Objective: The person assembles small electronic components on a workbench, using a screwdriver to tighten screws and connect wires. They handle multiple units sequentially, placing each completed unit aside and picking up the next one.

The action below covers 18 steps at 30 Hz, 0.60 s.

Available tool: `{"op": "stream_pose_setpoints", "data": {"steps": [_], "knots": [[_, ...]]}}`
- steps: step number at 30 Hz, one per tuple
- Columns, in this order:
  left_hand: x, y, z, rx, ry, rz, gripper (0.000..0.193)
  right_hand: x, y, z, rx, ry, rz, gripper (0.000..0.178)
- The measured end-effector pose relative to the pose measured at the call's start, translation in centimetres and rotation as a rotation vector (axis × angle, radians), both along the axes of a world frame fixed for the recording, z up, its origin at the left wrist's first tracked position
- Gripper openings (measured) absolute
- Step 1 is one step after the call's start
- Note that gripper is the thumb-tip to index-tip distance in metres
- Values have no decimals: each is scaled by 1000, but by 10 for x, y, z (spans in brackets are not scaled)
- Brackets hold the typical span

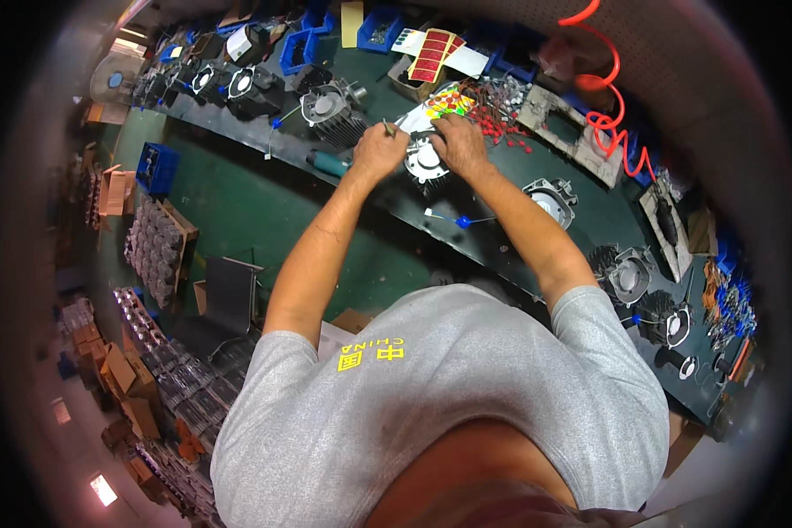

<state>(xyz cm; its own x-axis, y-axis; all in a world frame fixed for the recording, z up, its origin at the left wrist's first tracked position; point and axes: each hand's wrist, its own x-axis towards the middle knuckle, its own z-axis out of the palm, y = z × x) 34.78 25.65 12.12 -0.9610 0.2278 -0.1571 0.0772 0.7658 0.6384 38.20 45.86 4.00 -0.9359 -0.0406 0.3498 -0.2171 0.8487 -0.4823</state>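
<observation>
Both hands meet at twelve o'clock over a round finned metal casting [426, 162] on the dark surface [502, 231]. Left hand [378, 150] pinches a thin tool [387, 128]; right hand [458, 143] rests curled on the casting's one o'clock rim.

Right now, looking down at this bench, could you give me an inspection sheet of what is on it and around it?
Surface: long dark workbench, crowded along its length.
Job's things: round finned metal housing under both hands; the left hand pinches a thin tool, the right hand rests on the housing's rim.
Clutter: more finned housings, blue parts bins, red label sheets, a sheet of coloured stickers, small red parts.
Hands: both bare, close together on the housing.
Cables: coiled red hose; blue-ended tie on the bench.
Surroundings: green floor, cardboard boxes, stacked metal parts.
</observation>
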Motion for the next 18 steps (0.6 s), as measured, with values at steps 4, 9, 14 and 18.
{"op": "stream_pose_setpoints", "data": {"steps": [4, 9, 14, 18], "knots": [[42, -5, -16, 130, 311, -135, 28, 1, -4, -1, -60, -9, -35, 28], [77, 5, -23, 164, 348, -78, 29, 6, -5, 5, -75, -51, -74, 25], [88, 17, -24, 98, 343, -52, 35, 4, -3, 6, -75, -107, -77, 24], [105, 22, -29, 77, 276, -12, 40, 3, -4, 1, -48, -111, -73, 23]]}}
